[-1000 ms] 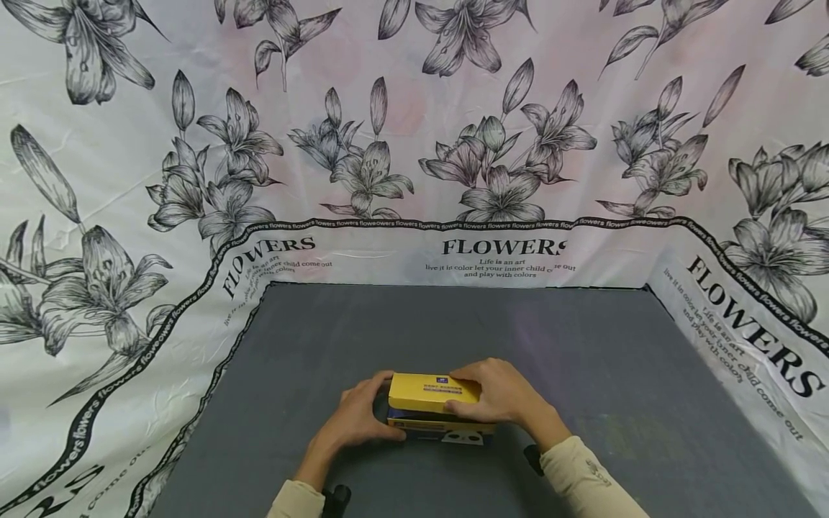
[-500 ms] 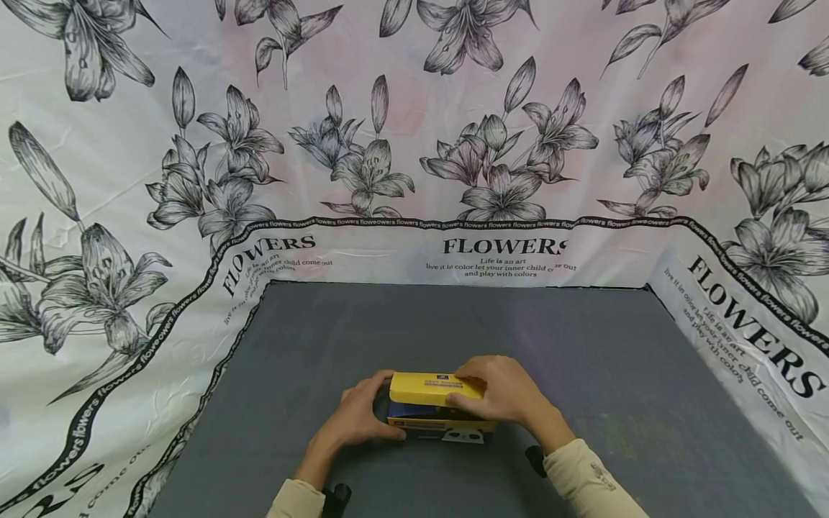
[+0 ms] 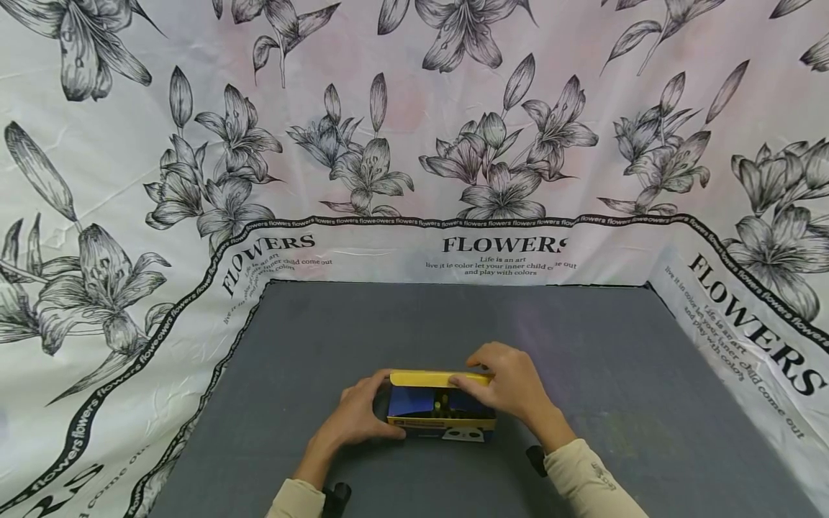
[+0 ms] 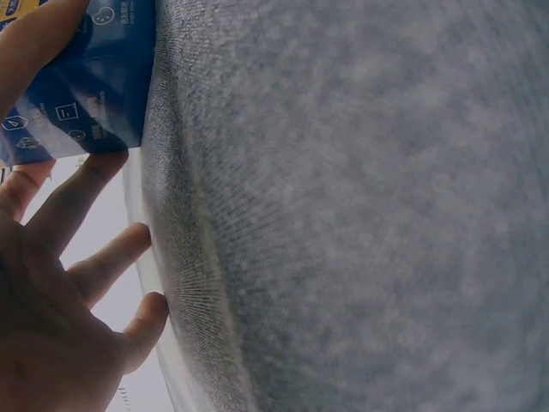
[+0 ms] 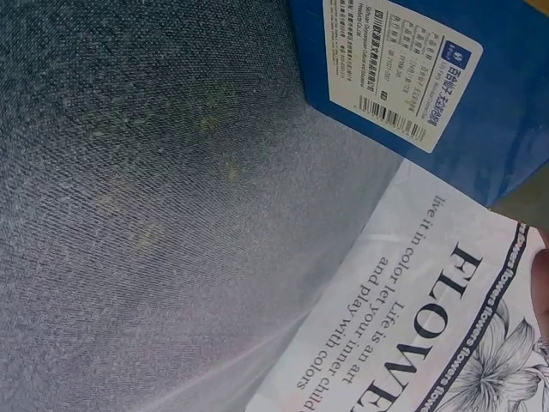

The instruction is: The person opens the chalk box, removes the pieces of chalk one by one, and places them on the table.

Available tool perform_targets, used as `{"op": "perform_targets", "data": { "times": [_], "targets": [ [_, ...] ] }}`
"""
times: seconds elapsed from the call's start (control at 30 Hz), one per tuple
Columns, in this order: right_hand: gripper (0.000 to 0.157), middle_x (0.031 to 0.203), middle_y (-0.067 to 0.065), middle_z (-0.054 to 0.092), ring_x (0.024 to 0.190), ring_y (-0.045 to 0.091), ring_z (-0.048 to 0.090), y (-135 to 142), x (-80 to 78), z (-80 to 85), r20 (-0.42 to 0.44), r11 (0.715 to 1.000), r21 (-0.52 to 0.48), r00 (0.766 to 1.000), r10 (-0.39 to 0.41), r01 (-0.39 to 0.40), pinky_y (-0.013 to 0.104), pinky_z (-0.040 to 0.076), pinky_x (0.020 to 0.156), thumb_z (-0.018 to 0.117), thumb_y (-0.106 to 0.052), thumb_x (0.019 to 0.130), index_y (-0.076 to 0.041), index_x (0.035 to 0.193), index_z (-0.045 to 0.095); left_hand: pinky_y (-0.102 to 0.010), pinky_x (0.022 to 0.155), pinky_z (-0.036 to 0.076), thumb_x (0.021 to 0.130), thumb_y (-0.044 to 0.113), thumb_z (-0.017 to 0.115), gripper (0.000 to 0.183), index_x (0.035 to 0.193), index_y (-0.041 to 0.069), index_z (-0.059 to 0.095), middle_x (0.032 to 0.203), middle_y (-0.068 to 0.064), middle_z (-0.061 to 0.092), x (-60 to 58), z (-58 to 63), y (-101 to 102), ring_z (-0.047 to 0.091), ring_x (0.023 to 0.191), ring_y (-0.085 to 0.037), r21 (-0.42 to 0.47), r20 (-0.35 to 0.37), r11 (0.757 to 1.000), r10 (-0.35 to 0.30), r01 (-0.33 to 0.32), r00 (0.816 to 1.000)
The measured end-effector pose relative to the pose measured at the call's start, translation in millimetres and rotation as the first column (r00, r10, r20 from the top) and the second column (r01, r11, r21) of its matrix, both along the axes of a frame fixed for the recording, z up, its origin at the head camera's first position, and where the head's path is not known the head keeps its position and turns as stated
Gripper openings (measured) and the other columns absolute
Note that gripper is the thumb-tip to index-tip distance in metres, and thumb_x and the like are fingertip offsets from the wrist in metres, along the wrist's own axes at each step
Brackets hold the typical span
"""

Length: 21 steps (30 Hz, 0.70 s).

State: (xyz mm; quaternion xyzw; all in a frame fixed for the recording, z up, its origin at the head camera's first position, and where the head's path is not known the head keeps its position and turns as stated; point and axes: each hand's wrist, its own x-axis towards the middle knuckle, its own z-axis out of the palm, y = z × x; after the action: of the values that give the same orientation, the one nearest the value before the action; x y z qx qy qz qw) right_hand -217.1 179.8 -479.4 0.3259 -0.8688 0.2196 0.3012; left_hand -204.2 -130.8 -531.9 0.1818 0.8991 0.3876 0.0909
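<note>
A blue cardboard box (image 3: 430, 424) with a panda print on its front stands on the grey table. Its yellow lid (image 3: 421, 378) is tipped up and back along the far edge. Inside, the dark interior shows small yellowish items (image 3: 442, 404), too small to make out. My left hand (image 3: 356, 414) grips the left end, thumb at the front and fingertips behind. In the left wrist view, that thumb lies across the blue box wall (image 4: 120, 77). My right hand (image 3: 514, 385) pinches the lid's right end. A white printed label (image 5: 403, 73) shows on the box in the right wrist view.
The dark grey tabletop (image 3: 324, 331) spreads around the box. White cloth (image 3: 388, 252) with printed lilies and lettering rises behind it and along both sides. Black wrist devices (image 3: 337, 498) sit under both forearms, near the pale sleeves.
My right hand has moved up and back, swinging the yellow lid open so the box's inside shows. The left hand and the box's body have stayed in place.
</note>
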Motion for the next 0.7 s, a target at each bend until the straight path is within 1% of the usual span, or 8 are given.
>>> {"op": "perform_targets", "data": {
  "times": [0.13,0.27,0.37,0.43,0.5,0.6,0.63,0.7],
  "targets": [
    [0.044,0.077,-0.002,0.068,0.061,0.010,0.059,-0.7,-1.6,-3.4,-0.040,0.998,-0.041,0.998,-0.045,0.043,0.027,0.051,0.056,0.077,-0.060,0.083,-0.016,0.083,0.077,-0.066,0.111,0.024,0.066,0.043,0.095,0.103,0.152,0.024,0.043,0.141,-0.005,0.060,0.7,-0.1,-0.2,0.050,0.133,-0.033,-0.004,0.004,1.000,0.003,-0.003,1.000],
    [0.059,0.075,-0.003,0.059,0.054,0.003,0.042,-1.6,-2.0,-5.8,-0.057,0.989,-0.087,0.991,-0.124,0.119,0.023,0.042,0.050,0.066,-0.073,0.084,-0.014,0.081,0.075,-0.065,0.112,0.023,0.066,0.045,0.094,0.104,0.153,0.025,0.042,0.143,-0.005,0.060,0.6,0.2,0.6,0.049,0.136,-0.033,-0.010,0.009,1.000,0.009,-0.009,1.000],
    [0.071,0.076,0.000,0.063,0.050,-0.001,0.034,-2.2,-1.7,-6.4,-0.045,0.978,-0.110,0.982,-0.186,0.180,0.022,0.036,0.047,0.058,-0.080,0.084,-0.012,0.086,0.075,-0.066,0.112,0.023,0.066,0.046,0.094,0.104,0.153,0.024,0.042,0.143,-0.006,0.060,0.5,0.3,0.9,0.049,0.136,-0.034,-0.009,0.003,1.000,0.006,-0.006,1.000],
    [0.076,0.068,0.000,0.062,0.047,-0.001,0.030,-2.6,-1.3,-6.5,-0.018,0.969,-0.115,0.974,-0.224,0.221,0.022,0.031,0.044,0.055,-0.083,0.083,-0.010,0.091,0.075,-0.066,0.111,0.023,0.066,0.045,0.094,0.105,0.153,0.023,0.042,0.143,-0.006,0.060,0.8,0.6,0.7,0.049,0.136,-0.034,-0.005,-0.004,1.000,0.004,-0.004,1.000],
    [0.080,0.056,-0.002,0.055,0.043,-0.001,0.025,-3.2,-0.3,-6.6,0.014,0.959,-0.111,0.965,-0.261,0.261,0.022,0.026,0.042,0.052,-0.085,0.083,-0.010,0.096,0.075,-0.066,0.111,0.023,0.065,0.044,0.095,0.105,0.153,0.023,0.042,0.142,-0.006,0.060,0.9,0.5,0.5,0.049,0.136,-0.034,-0.002,-0.006,1.000,0.004,-0.004,1.000],
    [0.081,0.043,-0.009,0.033,0.039,0.000,0.017,-4.4,1.9,-7.6,0.069,0.943,-0.116,0.950,-0.305,0.311,0.022,0.018,0.039,0.055,-0.085,0.082,-0.009,0.103,0.073,-0.067,0.112,0.023,0.065,0.044,0.095,0.105,0.153,0.023,0.041,0.142,-0.007,0.060,1.0,0.4,0.3,0.049,0.136,-0.035,-0.001,-0.005,1.000,0.006,-0.006,1.000],
    [0.080,0.042,-0.011,0.029,0.038,0.000,0.014,-5.2,2.7,-7.9,0.085,0.937,-0.121,0.944,-0.319,0.327,0.022,0.017,0.039,0.057,-0.084,0.081,-0.009,0.104,0.073,-0.066,0.112,0.023,0.065,0.044,0.095,0.106,0.154,0.023,0.041,0.142,-0.007,0.060,1.0,0.5,0.2,0.049,0.136,-0.035,-0.004,-0.002,1.000,0.006,-0.006,1.000],
    [0.075,0.042,-0.011,0.026,0.038,0.000,0.013,-7.1,4.2,-8.2,0.112,0.926,-0.144,0.936,-0.334,0.348,0.022,0.017,0.038,0.065,-0.078,0.080,-0.008,0.106,0.072,-0.067,0.112,0.022,0.066,0.045,0.094,0.106,0.154,0.023,0.040,0.143,-0.008,0.060,0.8,0.6,-0.1,0.049,0.136,-0.035,-0.007,0.002,1.000,0.006,-0.006,1.000]
  ]
}}
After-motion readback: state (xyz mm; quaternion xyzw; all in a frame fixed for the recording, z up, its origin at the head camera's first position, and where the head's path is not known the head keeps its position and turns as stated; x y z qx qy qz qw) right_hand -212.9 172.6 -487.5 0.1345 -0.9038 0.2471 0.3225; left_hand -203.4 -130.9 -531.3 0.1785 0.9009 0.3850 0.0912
